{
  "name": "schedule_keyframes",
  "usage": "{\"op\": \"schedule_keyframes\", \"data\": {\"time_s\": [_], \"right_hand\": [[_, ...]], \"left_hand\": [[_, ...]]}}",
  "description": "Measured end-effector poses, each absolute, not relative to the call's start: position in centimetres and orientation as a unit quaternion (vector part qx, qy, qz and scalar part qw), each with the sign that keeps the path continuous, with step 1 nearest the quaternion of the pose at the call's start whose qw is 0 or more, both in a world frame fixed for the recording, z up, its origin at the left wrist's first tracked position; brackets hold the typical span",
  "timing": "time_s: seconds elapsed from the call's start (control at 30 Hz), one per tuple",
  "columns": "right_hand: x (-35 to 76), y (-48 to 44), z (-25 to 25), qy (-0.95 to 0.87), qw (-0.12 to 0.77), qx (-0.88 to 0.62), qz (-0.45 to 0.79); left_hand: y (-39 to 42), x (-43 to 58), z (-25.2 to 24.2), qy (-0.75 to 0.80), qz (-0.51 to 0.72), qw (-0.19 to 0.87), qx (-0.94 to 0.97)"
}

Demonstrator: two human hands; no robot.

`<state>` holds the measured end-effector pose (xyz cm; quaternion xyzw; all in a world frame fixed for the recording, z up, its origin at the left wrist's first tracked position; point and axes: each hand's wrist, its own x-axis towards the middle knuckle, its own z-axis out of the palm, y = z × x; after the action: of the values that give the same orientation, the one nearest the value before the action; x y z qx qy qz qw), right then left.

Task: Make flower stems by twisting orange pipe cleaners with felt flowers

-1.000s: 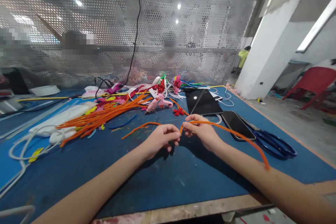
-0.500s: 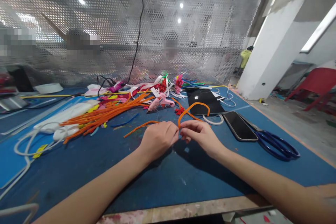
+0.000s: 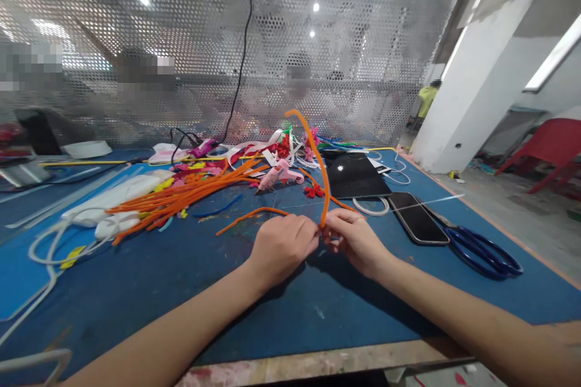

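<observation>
An orange pipe cleaner (image 3: 324,169) rises from between my hands, its upper end curving over to the left. My left hand (image 3: 284,249) is closed around its low part, knuckles up. Thumb and fingers of my right hand (image 3: 356,240) pinch at the same spot, close against the left fingertips; the exact grip is partly hidden. Another orange pipe cleaner (image 3: 249,215) lies on the table just beyond my left hand. Past my hands are a pink glue gun (image 3: 281,175) and a small red fuzzy piece (image 3: 314,191).
A bundle of orange pipe cleaners (image 3: 181,196) lies left, by a white power strip (image 3: 115,193) with cables. At right are a black tablet-like panel (image 3: 358,175), a phone (image 3: 418,217) and blue-handled scissors (image 3: 485,252). A perforated metal screen (image 3: 200,54) stands behind.
The pipe cleaner has gone from a loop bent over to the right to standing nearly upright, its tip now leaning left. Both hands stay together at its base.
</observation>
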<state>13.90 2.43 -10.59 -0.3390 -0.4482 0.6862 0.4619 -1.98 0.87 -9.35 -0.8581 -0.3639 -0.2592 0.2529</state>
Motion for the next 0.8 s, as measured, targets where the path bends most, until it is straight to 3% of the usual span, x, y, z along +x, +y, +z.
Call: {"op": "schedule_keyframes", "data": {"time_s": [0.17,0.27,0.37,0.5,0.6,0.8], "right_hand": [[13.9,2.4,-10.6,-0.431,0.43,-0.34,0.716],[14.2,3.0,-10.7,-0.508,0.408,-0.334,0.681],[14.9,4.0,-10.9,-0.634,0.403,-0.342,0.565],[15.9,5.2,-11.0,-0.791,0.411,-0.353,0.286],[16.4,5.6,-11.0,-0.814,0.407,-0.368,0.192],[16.8,4.9,-10.0,-0.795,0.466,-0.384,0.065]], "left_hand": [[0.9,-1.9,-9.4,-0.365,-0.238,0.27,-0.859],[1.2,-2.0,-9.5,-0.394,-0.237,0.219,-0.861],[1.6,-2.2,-9.4,-0.445,-0.251,0.081,-0.856],[2.1,-2.5,-8.9,-0.463,-0.271,-0.194,-0.822],[2.0,-2.4,-8.8,-0.428,-0.271,-0.354,-0.786],[2.4,-1.9,-9.3,-0.427,-0.375,-0.504,-0.65]]}}
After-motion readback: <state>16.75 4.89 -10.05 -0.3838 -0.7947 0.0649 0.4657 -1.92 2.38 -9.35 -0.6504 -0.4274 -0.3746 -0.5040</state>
